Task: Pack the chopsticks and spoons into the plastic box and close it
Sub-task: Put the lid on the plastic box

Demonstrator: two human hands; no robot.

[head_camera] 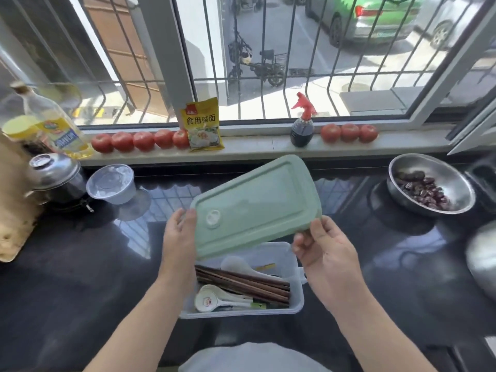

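Your table [80,264] is glossy black stone under a barred window, its pale sill lined with round red tomatoes [139,140]. At far left stand a clear oil bottle [53,124], a steel lidded pot [53,173] and an upturned clear plastic bowl [111,187]. Your left hand [178,234] grips the near-left edge of the smooth, rounded-rectangle green lid [257,200]; your right hand [322,251] pinches its right corner, holding it tilted above the translucent plastic box [296,296]. The box sits on the table just before you, holding dark wooden chopsticks [241,284] and white ceramic spoons [212,300]. At far right, a steel bowl [440,170] holds wrinkled dark dates [424,190].
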